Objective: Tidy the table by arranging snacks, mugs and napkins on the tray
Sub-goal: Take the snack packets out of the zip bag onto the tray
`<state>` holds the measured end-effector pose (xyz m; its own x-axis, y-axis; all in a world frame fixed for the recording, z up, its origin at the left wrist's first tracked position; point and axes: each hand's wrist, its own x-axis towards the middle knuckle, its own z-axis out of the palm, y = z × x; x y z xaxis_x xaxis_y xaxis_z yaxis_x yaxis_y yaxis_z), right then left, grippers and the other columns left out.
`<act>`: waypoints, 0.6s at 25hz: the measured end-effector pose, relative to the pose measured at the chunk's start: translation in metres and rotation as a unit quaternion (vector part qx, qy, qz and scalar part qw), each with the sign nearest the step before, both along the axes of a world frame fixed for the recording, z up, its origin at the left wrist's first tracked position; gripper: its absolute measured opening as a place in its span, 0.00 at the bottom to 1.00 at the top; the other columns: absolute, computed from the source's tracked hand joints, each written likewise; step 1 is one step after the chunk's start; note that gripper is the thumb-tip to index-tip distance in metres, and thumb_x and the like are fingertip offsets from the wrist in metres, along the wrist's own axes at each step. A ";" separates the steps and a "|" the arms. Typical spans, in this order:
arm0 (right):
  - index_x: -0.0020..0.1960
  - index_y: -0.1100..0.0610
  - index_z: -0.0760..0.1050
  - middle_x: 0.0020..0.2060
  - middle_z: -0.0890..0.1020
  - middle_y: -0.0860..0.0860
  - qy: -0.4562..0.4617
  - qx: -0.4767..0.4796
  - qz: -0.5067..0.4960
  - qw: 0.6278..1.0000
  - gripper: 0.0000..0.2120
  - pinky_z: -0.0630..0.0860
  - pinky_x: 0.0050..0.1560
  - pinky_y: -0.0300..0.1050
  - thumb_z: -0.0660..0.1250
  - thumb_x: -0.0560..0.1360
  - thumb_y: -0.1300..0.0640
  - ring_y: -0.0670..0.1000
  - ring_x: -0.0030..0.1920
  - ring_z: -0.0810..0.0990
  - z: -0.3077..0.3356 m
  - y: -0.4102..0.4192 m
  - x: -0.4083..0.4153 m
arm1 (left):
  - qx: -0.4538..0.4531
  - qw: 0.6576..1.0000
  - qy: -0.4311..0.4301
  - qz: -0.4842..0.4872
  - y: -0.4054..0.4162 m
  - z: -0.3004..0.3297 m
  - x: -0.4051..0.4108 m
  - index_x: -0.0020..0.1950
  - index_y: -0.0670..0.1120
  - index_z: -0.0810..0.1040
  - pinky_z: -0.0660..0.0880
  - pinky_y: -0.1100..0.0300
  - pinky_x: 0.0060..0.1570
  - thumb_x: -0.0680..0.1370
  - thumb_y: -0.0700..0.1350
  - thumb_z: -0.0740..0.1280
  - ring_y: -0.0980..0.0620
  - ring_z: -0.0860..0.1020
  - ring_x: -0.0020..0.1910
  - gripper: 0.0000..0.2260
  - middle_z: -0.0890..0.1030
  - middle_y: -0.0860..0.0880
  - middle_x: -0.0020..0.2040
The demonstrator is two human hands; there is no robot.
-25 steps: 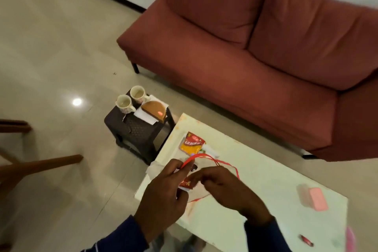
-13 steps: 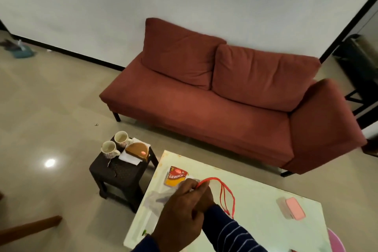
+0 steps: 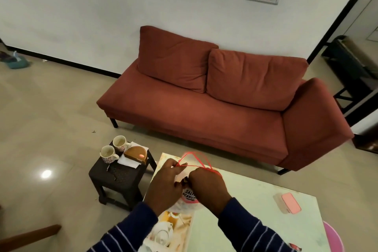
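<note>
A clear packet of salted peanuts sits between my hands over the printed tray, which lies at the left end of the pale green table. My left hand pinches a thin red cord that loops up above both hands. With curled fingers, my right hand grips the top of the packet, and the cord runs over its back. Two mugs stand on a dark stool left of the table, beside white napkins under a wooden holder.
A pink phone-like case lies at the table's far right. A small red packet sits near the front edge, beside a pink stool. A red sofa stands behind the table. A wooden chair leg juts in at lower left.
My view has tilted and shifted. My hands moved apart, now side by side over the peanut packet, with the red cord raised higher. The yellow-red snack packet is out of sight.
</note>
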<state>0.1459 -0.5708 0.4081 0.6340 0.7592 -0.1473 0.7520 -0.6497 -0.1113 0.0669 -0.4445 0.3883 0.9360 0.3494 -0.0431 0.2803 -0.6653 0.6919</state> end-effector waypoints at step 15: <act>0.55 0.55 0.85 0.53 0.85 0.45 0.153 0.391 0.007 0.908 0.16 0.81 0.48 0.36 0.69 0.75 0.72 0.41 0.51 0.85 0.071 -0.055 0.069 | -0.347 0.926 -0.085 0.122 0.012 0.039 0.029 0.45 0.46 0.81 0.71 0.63 0.27 0.80 0.38 0.64 0.53 0.71 0.29 0.08 0.76 0.47 0.34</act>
